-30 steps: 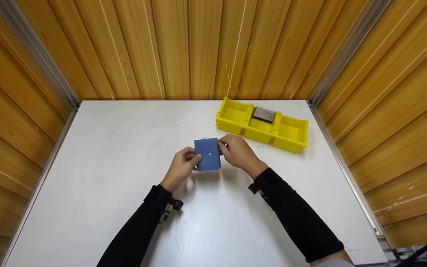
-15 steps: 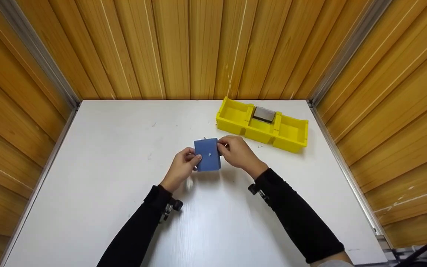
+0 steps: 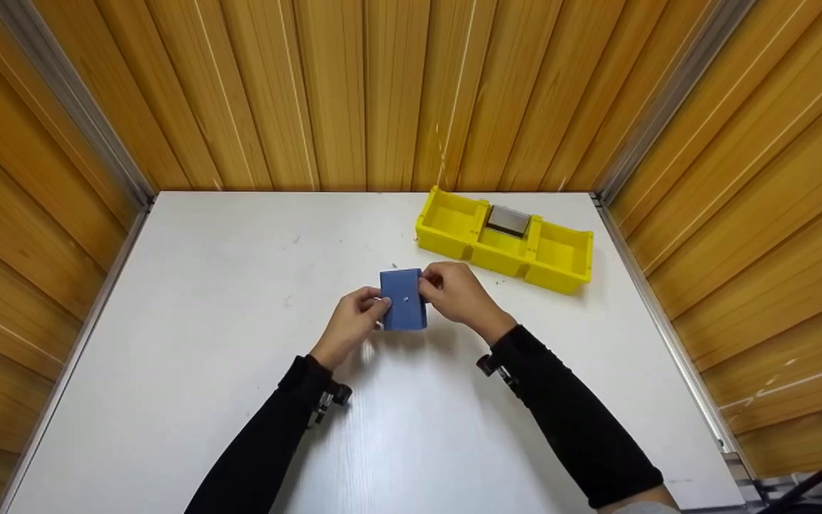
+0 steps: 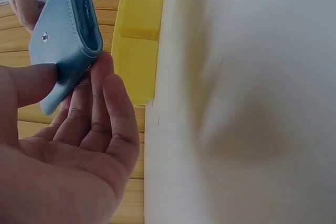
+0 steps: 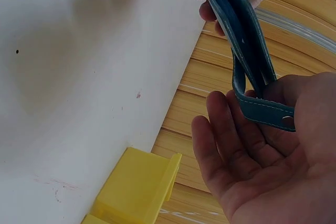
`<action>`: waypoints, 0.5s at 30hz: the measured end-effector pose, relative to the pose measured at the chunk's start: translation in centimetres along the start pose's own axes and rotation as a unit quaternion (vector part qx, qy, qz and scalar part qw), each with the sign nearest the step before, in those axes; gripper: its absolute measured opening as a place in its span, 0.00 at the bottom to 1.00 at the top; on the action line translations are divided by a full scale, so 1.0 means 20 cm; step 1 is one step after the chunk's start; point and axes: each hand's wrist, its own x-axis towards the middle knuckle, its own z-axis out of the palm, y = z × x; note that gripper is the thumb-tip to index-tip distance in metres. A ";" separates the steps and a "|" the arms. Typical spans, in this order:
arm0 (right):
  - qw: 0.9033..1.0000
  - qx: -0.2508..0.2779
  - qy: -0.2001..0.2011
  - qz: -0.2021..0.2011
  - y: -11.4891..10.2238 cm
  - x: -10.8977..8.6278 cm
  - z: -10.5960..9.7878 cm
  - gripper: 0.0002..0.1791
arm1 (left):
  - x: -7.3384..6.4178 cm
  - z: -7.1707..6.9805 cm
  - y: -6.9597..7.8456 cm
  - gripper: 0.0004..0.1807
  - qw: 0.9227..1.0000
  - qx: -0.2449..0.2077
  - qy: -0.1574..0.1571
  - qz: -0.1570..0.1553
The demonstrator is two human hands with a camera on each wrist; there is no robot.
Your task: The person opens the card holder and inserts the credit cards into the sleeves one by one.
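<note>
Two hands pinch a blue wallet [image 3: 403, 300] above a white table [image 3: 204, 300]: left hand [image 3: 349, 325] on its left edge, right hand [image 3: 459, 294] gripping its strap.

White table [image 3: 190, 300], wood-panelled walls [image 3: 354, 93] on three sides, aluminium edge rails [image 3: 657, 314].
</note>
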 end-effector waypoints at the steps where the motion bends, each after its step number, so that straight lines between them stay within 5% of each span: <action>1: 1.000 0.001 0.001 0.000 0.00 0.00 0.00 0.11 | 0.00 0.00 0.00 0.15 1.000 0.005 0.000 0.000; 15: 1.000 -0.018 0.017 -0.011 -0.02 -0.02 0.00 0.07 | -0.01 0.00 0.01 0.20 0.998 0.054 -0.009 0.010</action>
